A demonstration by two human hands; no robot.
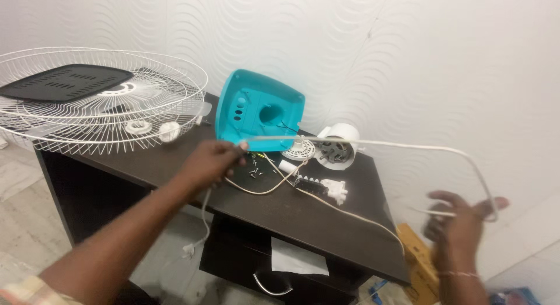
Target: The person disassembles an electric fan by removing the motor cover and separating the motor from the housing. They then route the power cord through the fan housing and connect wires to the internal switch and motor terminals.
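White cord point(373, 143) runs in the air between my two hands, above the dark tabletop point(326, 220). My left hand point(213, 160) has a tight grip closed around one part of the cord, over the middle of the tabletop. My right hand point(461, 223) is off the right edge, blurry, with its fingers curled around the bent end of the cord. Just behind my left hand stands a teal fan base point(256, 109). Beside it lies a white motor point(337, 144), with small screws point(255, 172) and a white plug point(335, 190) near. A wire fan guard point(99, 101) sits at the far left.
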